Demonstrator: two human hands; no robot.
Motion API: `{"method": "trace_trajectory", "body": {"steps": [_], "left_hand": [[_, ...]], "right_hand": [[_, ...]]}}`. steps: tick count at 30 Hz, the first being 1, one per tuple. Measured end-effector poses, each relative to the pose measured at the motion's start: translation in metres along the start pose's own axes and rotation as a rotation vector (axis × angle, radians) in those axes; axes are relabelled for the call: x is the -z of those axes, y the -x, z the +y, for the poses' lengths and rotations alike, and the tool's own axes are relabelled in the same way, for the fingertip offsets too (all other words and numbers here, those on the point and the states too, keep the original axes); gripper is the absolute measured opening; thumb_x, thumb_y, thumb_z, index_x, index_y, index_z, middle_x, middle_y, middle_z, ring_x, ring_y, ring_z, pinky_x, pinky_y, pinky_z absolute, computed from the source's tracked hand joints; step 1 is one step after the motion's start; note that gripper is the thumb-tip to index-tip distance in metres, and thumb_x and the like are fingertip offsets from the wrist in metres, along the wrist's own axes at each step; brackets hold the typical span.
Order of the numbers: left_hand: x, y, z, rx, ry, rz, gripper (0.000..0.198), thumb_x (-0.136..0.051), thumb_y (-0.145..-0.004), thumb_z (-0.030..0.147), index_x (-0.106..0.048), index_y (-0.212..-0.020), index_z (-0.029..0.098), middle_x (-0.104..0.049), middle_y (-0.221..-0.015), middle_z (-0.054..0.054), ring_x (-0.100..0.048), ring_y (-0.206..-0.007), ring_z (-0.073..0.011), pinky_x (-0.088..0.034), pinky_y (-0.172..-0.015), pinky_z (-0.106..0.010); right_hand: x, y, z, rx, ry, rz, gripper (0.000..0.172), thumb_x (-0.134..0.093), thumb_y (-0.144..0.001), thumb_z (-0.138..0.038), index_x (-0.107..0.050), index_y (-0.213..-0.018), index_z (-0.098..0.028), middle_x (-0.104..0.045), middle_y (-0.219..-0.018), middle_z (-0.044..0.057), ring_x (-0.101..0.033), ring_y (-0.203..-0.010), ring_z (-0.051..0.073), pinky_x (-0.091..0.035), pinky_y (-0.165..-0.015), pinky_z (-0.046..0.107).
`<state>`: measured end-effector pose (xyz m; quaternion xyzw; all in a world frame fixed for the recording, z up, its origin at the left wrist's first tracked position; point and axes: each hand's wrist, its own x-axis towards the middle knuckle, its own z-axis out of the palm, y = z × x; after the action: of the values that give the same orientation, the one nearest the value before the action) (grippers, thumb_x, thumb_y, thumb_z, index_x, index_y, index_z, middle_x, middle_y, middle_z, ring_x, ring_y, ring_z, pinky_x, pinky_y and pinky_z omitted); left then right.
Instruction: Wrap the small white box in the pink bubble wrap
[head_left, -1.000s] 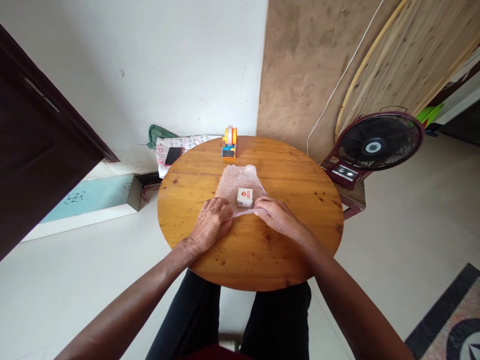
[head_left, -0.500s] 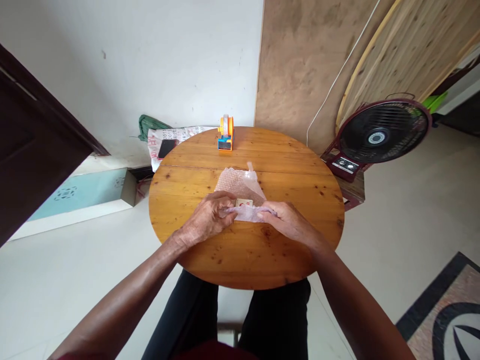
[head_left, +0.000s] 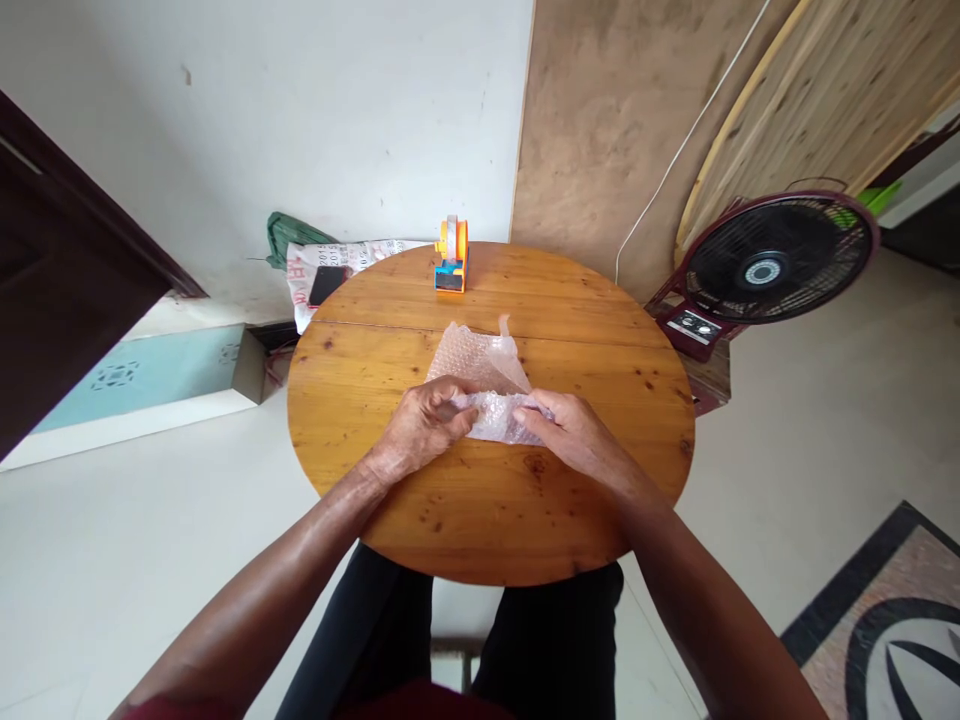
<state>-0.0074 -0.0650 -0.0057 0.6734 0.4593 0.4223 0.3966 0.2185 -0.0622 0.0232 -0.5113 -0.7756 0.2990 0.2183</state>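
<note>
A sheet of pinkish bubble wrap (head_left: 484, 365) lies in the middle of the round wooden table (head_left: 600, 400). Its near edge is folded up and over a small white box, which is now hidden under the wrap. My left hand (head_left: 424, 425) pinches the folded edge at its left end. My right hand (head_left: 566, 432) presses the fold down at its right end, fingers curled on the wrap. The far part of the sheet lies loose on the table with one corner sticking up.
An orange and blue tape dispenser (head_left: 451, 255) stands at the table's far edge. A dark red floor fan (head_left: 769, 275) stands to the right on a low stand. A printed bag with a black phone (head_left: 328, 283) lies on the floor behind the table's left side.
Both hands lifted the near edge of the bubble wrap and folded it away from me over the small white box, which has gone from fully visible to covered.
</note>
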Motion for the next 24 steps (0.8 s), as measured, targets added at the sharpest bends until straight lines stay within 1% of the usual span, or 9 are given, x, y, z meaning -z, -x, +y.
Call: {"method": "trace_trajectory", "body": {"steps": [2, 4, 8, 12, 16, 18, 22, 24], "left_hand": [[0.0, 0.001, -0.003, -0.042, -0.004, 0.004, 0.014, -0.065, -0.082, 0.03, -0.063, -0.079, 0.017, -0.069, -0.096, -0.005, -0.062, -0.082, -0.0158, -0.049, -0.073, -0.027], [0.0, 0.001, -0.005, -0.089, -0.006, 0.008, 0.018, -0.063, -0.083, 0.029, -0.058, -0.072, 0.016, -0.068, -0.097, -0.006, -0.061, -0.082, -0.0146, -0.048, -0.073, -0.026], [-0.001, 0.001, -0.007, -0.139, -0.016, 0.032, 0.021, -0.061, -0.084, 0.025, -0.053, -0.067, 0.016, -0.067, -0.093, -0.006, -0.061, -0.083, -0.0141, -0.046, -0.075, -0.025], [-0.003, 0.001, -0.008, -0.121, 0.018, 0.044, 0.02, -0.06, -0.084, 0.024, -0.053, -0.068, 0.016, -0.067, -0.091, -0.006, -0.06, -0.08, -0.0138, -0.045, -0.073, -0.025], [-0.005, 0.002, -0.005, -0.093, 0.04, 0.048, 0.02, -0.061, -0.083, 0.025, -0.053, -0.067, 0.016, -0.065, -0.086, -0.006, -0.058, -0.076, -0.0133, -0.044, -0.069, -0.024], [-0.006, 0.002, -0.005, -0.091, 0.053, 0.054, 0.022, -0.061, -0.083, 0.027, -0.052, -0.066, 0.016, -0.064, -0.084, -0.006, -0.057, -0.075, -0.0129, -0.044, -0.068, -0.024], [-0.008, 0.0, -0.006, -0.069, 0.111, 0.067, 0.025, -0.065, -0.08, 0.03, -0.052, -0.064, 0.016, -0.063, -0.081, -0.005, -0.058, -0.073, -0.0123, -0.045, -0.068, -0.023], [-0.01, 0.0, -0.007, -0.039, 0.143, 0.079, 0.027, -0.067, -0.078, 0.033, -0.051, -0.063, 0.016, -0.063, -0.081, -0.005, -0.058, -0.073, -0.0124, -0.045, -0.068, -0.023]], "right_hand": [[-0.002, 0.0, 0.0, -0.003, -0.015, 0.016, 0.033, -0.051, -0.089, -0.039, -0.043, -0.063, -0.02, -0.044, -0.06, -0.003, -0.041, -0.057, 0.012, -0.028, -0.054, 0.026], [-0.005, 0.0, 0.0, -0.025, -0.045, 0.05, 0.032, -0.051, -0.088, -0.038, -0.045, -0.063, -0.02, -0.042, -0.06, -0.003, -0.04, -0.058, 0.012, -0.027, -0.054, 0.025], [-0.008, 0.0, 0.0, -0.066, -0.097, 0.106, 0.033, -0.052, -0.087, -0.039, -0.046, -0.061, -0.019, -0.038, -0.059, -0.004, -0.038, -0.057, 0.011, -0.026, -0.053, 0.025], [-0.008, 0.001, -0.001, -0.075, -0.124, 0.09, 0.035, -0.052, -0.086, -0.041, -0.044, -0.061, -0.019, -0.035, -0.059, -0.004, -0.036, -0.057, 0.01, -0.024, -0.053, 0.025], [-0.007, 0.001, -0.001, -0.078, -0.139, 0.108, 0.037, -0.051, -0.086, -0.041, -0.039, -0.06, -0.019, -0.032, -0.06, -0.005, -0.033, -0.056, 0.009, -0.023, -0.052, 0.025], [-0.008, 0.001, 0.0, -0.07, -0.119, 0.116, 0.036, -0.05, -0.087, -0.04, -0.039, -0.06, -0.019, -0.034, -0.06, -0.005, -0.034, -0.057, 0.01, -0.024, -0.053, 0.025], [-0.011, 0.0, 0.006, -0.04, -0.067, 0.123, 0.032, -0.049, -0.087, -0.039, -0.046, -0.063, -0.018, -0.042, -0.062, -0.003, -0.04, -0.06, 0.011, -0.026, -0.056, 0.025], [-0.012, -0.002, 0.009, -0.054, -0.04, 0.137, 0.032, -0.05, -0.087, -0.039, -0.047, -0.063, -0.018, -0.042, -0.062, -0.004, -0.041, -0.059, 0.011, -0.026, -0.056, 0.025]]}}
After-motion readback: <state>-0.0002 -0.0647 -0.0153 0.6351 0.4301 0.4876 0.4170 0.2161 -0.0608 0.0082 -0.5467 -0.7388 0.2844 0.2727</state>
